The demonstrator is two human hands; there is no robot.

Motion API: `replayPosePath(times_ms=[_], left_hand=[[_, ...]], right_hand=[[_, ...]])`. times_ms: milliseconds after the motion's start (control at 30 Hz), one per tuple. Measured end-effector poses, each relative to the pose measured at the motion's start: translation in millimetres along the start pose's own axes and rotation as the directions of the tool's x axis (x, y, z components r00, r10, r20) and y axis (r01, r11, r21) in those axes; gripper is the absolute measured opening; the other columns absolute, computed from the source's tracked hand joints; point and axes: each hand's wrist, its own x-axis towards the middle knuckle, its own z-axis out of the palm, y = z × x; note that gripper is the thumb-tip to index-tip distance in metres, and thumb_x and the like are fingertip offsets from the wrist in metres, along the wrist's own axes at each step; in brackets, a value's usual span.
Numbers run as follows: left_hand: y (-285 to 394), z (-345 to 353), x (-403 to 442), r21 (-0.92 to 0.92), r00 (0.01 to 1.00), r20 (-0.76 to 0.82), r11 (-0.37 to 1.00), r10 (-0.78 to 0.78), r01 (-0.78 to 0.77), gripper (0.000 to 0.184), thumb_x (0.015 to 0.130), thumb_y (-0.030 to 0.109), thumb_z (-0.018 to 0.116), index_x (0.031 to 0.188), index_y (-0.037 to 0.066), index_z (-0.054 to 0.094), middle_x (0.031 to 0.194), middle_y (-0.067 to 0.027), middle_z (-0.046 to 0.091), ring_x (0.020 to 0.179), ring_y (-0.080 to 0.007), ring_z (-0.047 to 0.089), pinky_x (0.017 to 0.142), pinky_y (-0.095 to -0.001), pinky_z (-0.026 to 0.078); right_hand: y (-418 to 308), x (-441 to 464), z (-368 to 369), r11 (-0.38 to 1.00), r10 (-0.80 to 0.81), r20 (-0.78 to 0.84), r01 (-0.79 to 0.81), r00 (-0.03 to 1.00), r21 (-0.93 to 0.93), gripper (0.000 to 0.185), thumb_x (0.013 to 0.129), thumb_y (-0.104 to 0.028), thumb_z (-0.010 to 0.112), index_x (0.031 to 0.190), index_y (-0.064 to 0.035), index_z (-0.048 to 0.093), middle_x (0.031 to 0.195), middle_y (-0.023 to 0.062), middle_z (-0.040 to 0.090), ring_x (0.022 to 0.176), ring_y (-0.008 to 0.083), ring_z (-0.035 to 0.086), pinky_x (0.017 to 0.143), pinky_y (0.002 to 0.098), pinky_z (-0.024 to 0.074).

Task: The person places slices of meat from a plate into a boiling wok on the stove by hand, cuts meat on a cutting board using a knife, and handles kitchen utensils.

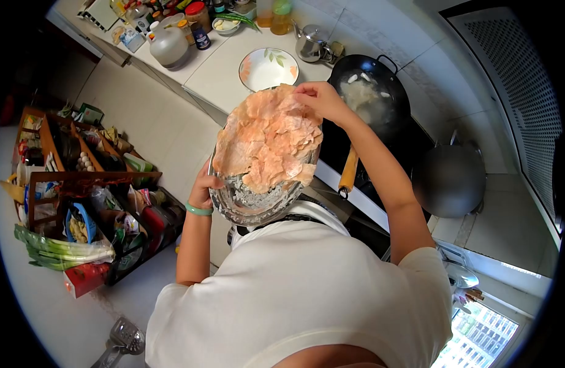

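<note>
My left hand, a green bangle on its wrist, grips the rim of a round metal tray in front of my body. Thin, pinkish slices, like flattened raw meat dusted with white powder, overlap across most of it. White powder coats the bare near part of the tray. At the far right of the pile, the fingers of my right hand pinch the edge of a slice. To the right, a black wok on the stove holds cloudy liquid with pale pieces in it.
Beyond the tray stands a floral white bowl, beside a steel kettle. A wooden handle sticks out from the stove toward me. A dark round pan lies right. Crowded shelves stand left; a range hood overhangs the right.
</note>
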Motion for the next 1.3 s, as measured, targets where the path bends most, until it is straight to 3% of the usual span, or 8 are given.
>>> replayPosePath(times_ms=[167,300,433,800,900,1033,1167,1300], left_hand=[[-1.4,-0.4,-0.6,-0.022,0.999,0.036,1.000,0.012,-0.011,0.089,0.049,0.000,0.049,0.137,-0.004,0.037,0.127,-0.0172,0.053,0.117,-0.0298,0.054,0.102,-0.0383,0.044],[1.7,9.1,-3.7,-0.046,0.999,0.049,0.999,0.021,-0.018,0.089,0.050,-0.001,0.049,0.138,-0.005,0.036,0.129,-0.0178,0.052,0.119,-0.0303,0.053,0.103,-0.0395,0.043],[-4.8,-3.7,-2.0,-0.034,0.999,0.034,0.999,0.030,-0.029,0.088,0.050,-0.002,0.049,0.137,-0.006,0.036,0.128,-0.0176,0.053,0.117,-0.0303,0.054,0.103,-0.0392,0.043],[-5.7,-2.1,-4.1,-0.043,0.999,0.033,0.999,0.027,-0.026,0.087,0.051,-0.002,0.049,0.137,-0.006,0.036,0.127,-0.0174,0.053,0.115,-0.0302,0.055,0.101,-0.0385,0.044],[-5.1,-3.9,-4.4,-0.030,0.999,0.046,0.999,0.013,-0.011,0.088,0.051,-0.001,0.050,0.137,-0.006,0.036,0.127,-0.0172,0.054,0.116,-0.0301,0.055,0.101,-0.0380,0.044],[-7.6,-7.6,-7.9,-0.001,0.999,-0.044,1.000,0.028,-0.028,0.086,0.051,0.001,0.051,0.137,-0.005,0.039,0.126,-0.0157,0.055,0.115,-0.0287,0.056,0.100,-0.0364,0.044],[-4.6,-5.9,-5.0,0.006,1.000,0.011,1.000,0.001,-0.001,0.086,0.051,0.001,0.050,0.136,-0.005,0.039,0.125,-0.0158,0.055,0.115,-0.0283,0.056,0.101,-0.0369,0.044],[-1.3,0.6,-3.9,-0.005,1.000,0.015,1.000,0.009,-0.009,0.086,0.051,0.000,0.049,0.136,-0.006,0.038,0.126,-0.0174,0.055,0.116,-0.0296,0.055,0.102,-0.0377,0.043]], right_hand=[[-14.4,-17.4,-31.2,0.964,0.071,-0.046,-0.057,0.996,0.259,0.018,0.092,-0.018,0.059,0.096,-0.0015,0.065,0.079,-0.0022,0.062,0.068,0.0044,0.055,0.064,0.0198,0.0460],[-22.8,-44.1,-90.7,0.988,0.039,-0.104,-0.054,0.994,-0.145,0.019,0.089,-0.018,0.062,0.095,-0.0007,0.065,0.075,0.0030,0.064,0.067,0.0083,0.058,0.061,0.0220,0.0469],[25.3,-63.9,-153.0,0.596,-0.007,-0.299,-0.236,0.954,-0.767,0.021,0.081,-0.022,0.062,0.090,-0.0057,0.070,0.082,0.0167,0.067,0.077,0.0331,0.065,0.071,0.0400,0.0516],[122.9,-80.3,-189.8,0.336,0.307,-0.499,-0.583,0.810,-0.740,0.019,0.080,-0.023,0.062,0.091,-0.0102,0.072,0.094,0.0158,0.069,0.090,0.0336,0.066,0.079,0.0450,0.0526],[118.5,-73.2,-180.1,0.212,0.191,-0.632,-0.660,0.751,-0.720,0.023,0.081,-0.023,0.063,0.097,-0.0080,0.069,0.098,0.0168,0.068,0.092,0.0348,0.066,0.081,0.0446,0.0526],[40.7,-64.0,-143.6,0.428,0.002,-0.552,-0.500,0.834,-0.753,0.023,0.083,-0.022,0.062,0.101,-0.0084,0.067,0.095,0.0128,0.069,0.092,0.0318,0.066,0.077,0.0426,0.0523],[-33.4,-60.8,-65.6,0.723,-0.111,-0.242,-0.089,0.964,-0.686,0.020,0.080,-0.022,0.066,0.097,-0.0104,0.069,0.089,0.0101,0.069,0.085,0.0294,0.066,0.073,0.0400,0.0512],[-40.5,-53.6,-4.2,0.677,-0.276,0.086,0.257,0.957,-0.690,0.019,0.075,-0.021,0.070,0.090,-0.0098,0.070,0.084,0.0052,0.067,0.081,0.0235,0.064,0.070,0.0342,0.0500]])
